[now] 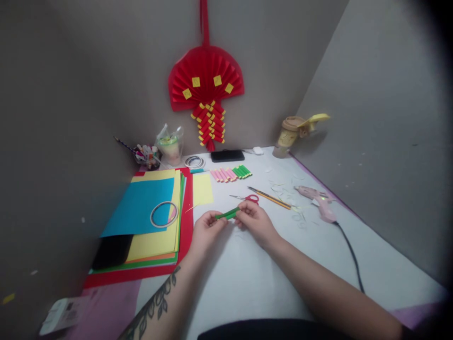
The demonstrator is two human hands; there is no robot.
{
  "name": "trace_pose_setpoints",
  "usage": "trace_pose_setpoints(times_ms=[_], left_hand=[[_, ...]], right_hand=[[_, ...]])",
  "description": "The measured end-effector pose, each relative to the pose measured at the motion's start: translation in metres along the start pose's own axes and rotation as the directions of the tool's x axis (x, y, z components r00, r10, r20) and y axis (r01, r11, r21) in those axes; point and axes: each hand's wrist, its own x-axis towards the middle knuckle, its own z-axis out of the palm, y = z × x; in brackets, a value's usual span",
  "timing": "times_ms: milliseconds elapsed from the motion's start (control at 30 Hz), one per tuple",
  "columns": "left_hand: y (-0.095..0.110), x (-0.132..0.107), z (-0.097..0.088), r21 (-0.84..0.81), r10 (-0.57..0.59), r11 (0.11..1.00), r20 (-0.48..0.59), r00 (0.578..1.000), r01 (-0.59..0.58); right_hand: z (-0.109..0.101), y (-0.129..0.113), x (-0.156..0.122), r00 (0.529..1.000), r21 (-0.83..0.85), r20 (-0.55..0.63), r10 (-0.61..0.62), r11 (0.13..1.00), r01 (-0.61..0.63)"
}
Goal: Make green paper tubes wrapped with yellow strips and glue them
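A green strip of paper [228,214], partly rolled or folded, stretches between my two hands above the white tabletop. My left hand [208,229] pinches its left end, and my right hand [255,222] grips the right end. Just beyond my fingers lie red-handled scissors [252,198], with a pencil and craft knife [271,197] to their right. Farther back sit a row of pink paper rolls [223,175] and a row of green paper rolls [242,171], both with yellow ends. A pale yellow sheet [203,189] rests left of them.
Coloured paper sheets [141,203] are stacked at left under a tape ring [164,203]. A pink glue gun [320,200] with a black cord lies at right, near paper scraps. Phone [227,156] and cup [286,137] stand at the back; a red fan decoration [207,71] hangs above.
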Motion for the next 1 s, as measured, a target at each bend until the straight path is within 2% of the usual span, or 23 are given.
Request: trace_pose_setpoints(times_ms=[133,233,300,433,567,667,733,833,1000], left_hand=[[0.003,-0.001,0.001,0.055,0.035,0.998,0.073,0.997,-0.039],[0.005,-0.001,0.000,0.084,0.064,0.994,0.077,0.995,-0.071],[0.006,-0.002,0.000,0.065,0.065,0.995,0.082,0.994,-0.071],[0.009,-0.004,0.003,-0.175,0.004,0.985,0.101,0.995,0.014],[0.011,-0.006,0.008,-0.447,-0.100,0.884,0.103,0.990,0.136],[0.011,-0.005,0.008,-0.566,-0.152,0.803,0.110,0.982,0.187],[0.012,-0.004,0.007,-0.608,-0.144,0.770,0.126,0.982,0.191],[0.013,-0.004,0.006,-0.599,-0.110,0.782,0.140,0.984,0.173],[0.009,-0.002,0.004,-0.398,-0.087,0.911,0.073,0.993,0.109]], right_hand=[[-0.001,0.002,0.000,0.998,-0.029,0.061,0.032,0.999,-0.030],[-0.003,0.003,0.000,0.992,-0.033,0.113,0.052,0.998,-0.049],[-0.003,0.003,0.000,0.991,-0.002,0.106,0.081,0.997,-0.081],[-0.001,0.004,0.000,0.984,0.163,0.085,0.156,0.972,-0.169],[0.000,0.006,0.000,0.969,0.371,0.164,0.186,0.898,-0.236],[0.000,0.007,0.001,0.959,0.501,0.232,0.162,0.825,-0.260],[-0.001,0.008,0.001,0.955,0.542,0.259,0.146,0.796,-0.269],[-0.001,0.009,0.001,0.958,0.523,0.260,0.120,0.816,-0.244],[-0.001,0.013,0.003,0.986,0.341,0.149,0.078,0.932,-0.125]])
